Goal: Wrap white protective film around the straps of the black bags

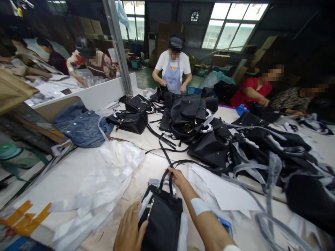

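Black bag (164, 216): lying near the middle of the near edge of the desk (70, 167), its front facing up and its top pointing toward the far edge; its lower end is running out of view.
Zipper (151, 208): showing gold-toned along the bag's left side, slanting.
Handle (162, 178): rising in a loop from the bag's top toward the far edge.
Right hand (177, 177): pinching the handle at the top of its loop, thumb and fingers closing on it; white bands (200, 206) are circling the forearm.
Left hand (129, 226): resting spread along the bag's left side, the fingers lying close together and the thumb standing apart beside the zipper.
White wrapping (104, 181): sprawling left of the bag toward the near left corner.
Orange tape (31, 219): hanging in strips at the near left corner.
Denim garment (83, 125): lying crumpled along the left edge.
White sheets (225, 190): lying right of the bag, partly overlapping.
Bag pile (187, 109): stacking up toward the far edge and spreading along the right side, with straps trailing.
Clear plastic strips (272, 170): curling over the right side.
Co-worker in apron (172, 69): standing at the far edge, head bending down, hands reaching low behind the pile.
Co-worker in red (251, 89): working beyond the right side.
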The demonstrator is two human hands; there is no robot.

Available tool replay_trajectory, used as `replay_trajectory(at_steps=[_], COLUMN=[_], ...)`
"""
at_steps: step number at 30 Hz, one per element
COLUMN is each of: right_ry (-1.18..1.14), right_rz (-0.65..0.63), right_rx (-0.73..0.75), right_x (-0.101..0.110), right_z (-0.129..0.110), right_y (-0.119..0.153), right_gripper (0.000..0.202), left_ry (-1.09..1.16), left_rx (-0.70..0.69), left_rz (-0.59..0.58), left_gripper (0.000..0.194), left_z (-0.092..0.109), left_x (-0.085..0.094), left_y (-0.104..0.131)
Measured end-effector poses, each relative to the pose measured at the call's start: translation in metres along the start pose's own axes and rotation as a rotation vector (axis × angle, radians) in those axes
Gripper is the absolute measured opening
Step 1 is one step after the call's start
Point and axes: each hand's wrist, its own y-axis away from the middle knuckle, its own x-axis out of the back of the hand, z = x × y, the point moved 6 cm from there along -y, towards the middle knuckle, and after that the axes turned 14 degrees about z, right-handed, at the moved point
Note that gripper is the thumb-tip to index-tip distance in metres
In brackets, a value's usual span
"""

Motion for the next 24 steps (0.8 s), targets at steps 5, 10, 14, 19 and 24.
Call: replay_trajectory(at_steps=[5, 10, 14, 19, 24], right_ry=[-0.302, -0.52, -0.645, -0.745, -0.54], right_rz=[-0.137, -0.154, -0.123, -0.069, 0.148], right_rx=[-0.026, 0.041, 0.128, 0.3, 0.692], right_x=[0.01, 0.035, 0.071, 0.131, 0.204], right_z=[-0.024, -0.066, -0.114, -0.197, -0.295], right_y=[0.004, 0.023, 0.037, 0.055, 0.088], right_gripper=[0.018, 0.023, 0.016, 0.008, 0.015], left_ry=[-0.169, -0.229, -0.264, -0.258, -0.203], left_rx=[0.062, 0.024, 0.036, 0.056, 0.1], left_rz=[-0.152, -0.213, -0.208, -0.219, -0.193], left_gripper=[0.061, 0.064, 0.065, 0.066, 0.069], left_z=[-0.033, -0.028, -0.021, -0.01, -0.004], left_x=[-0.028, -0.038, -0.03, -0.021, -0.013], left_y=[0.008, 0.013, 0.013, 0.018, 0.02])
